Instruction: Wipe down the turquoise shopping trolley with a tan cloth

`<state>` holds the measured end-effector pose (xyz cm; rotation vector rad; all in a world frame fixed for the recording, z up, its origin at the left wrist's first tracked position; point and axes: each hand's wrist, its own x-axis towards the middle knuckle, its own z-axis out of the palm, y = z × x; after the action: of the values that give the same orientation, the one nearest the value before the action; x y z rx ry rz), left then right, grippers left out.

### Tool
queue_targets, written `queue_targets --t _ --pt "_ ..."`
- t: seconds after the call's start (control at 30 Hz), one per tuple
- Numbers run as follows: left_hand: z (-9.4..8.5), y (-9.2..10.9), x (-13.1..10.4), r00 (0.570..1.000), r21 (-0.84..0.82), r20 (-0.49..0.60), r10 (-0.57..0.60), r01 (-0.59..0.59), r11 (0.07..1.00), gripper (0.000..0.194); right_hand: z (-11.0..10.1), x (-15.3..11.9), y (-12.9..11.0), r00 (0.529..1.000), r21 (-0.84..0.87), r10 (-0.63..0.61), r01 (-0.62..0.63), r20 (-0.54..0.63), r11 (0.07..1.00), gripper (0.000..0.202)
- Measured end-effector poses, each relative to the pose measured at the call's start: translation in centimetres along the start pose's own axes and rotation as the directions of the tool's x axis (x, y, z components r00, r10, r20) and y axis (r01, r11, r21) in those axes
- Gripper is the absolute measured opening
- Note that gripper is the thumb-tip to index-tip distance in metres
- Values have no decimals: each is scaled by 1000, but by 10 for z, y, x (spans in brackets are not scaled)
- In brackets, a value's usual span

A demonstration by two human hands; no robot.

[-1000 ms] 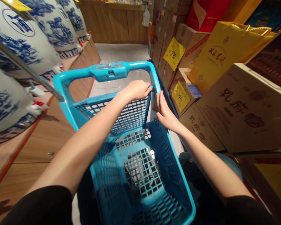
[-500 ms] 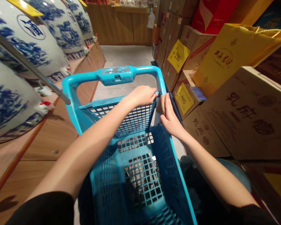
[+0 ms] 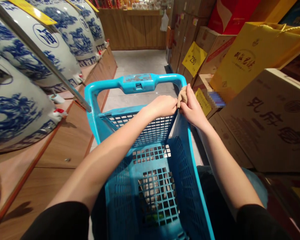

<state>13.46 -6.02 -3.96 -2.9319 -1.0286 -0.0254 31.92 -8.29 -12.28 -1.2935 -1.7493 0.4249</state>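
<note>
Where right-hand fingers (image 3: 189,92) curl, tan cloth (image 3: 182,97) lies against them.

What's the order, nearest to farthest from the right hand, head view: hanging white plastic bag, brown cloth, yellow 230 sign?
1. Brown cloth: in the right hand.
2. Yellow 230 sign: beyond it, on the right.
3. White plastic bag: hanging at the far end.

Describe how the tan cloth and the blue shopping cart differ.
The tan cloth is small; the blue shopping cart is far larger. The cloth looks soft and crumpled, while the cart keeps a firm frame. The cloth shows no grid, whereas the cart has many grid openings. Shared: both are plain in color, and the right hand is at each.
</note>
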Motion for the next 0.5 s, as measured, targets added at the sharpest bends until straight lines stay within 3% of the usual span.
queue_targets --t 0.17,0.3,0.5 --pt "-2 -5 -1 1000 -75 15 14 -13 997 39 1 -2 -5 1000 34 16 -16 -7 999 86" --pt "-9 -18 -3 995 -220 49 91 -78 972 40 -10 -13 -12 995 25 -9 7 104 1000 100" --pt "-11 -47 -4 966 -277 259 -27 101 956 63 -27 -32 -23 959 -43 -46 60 278 997 113"
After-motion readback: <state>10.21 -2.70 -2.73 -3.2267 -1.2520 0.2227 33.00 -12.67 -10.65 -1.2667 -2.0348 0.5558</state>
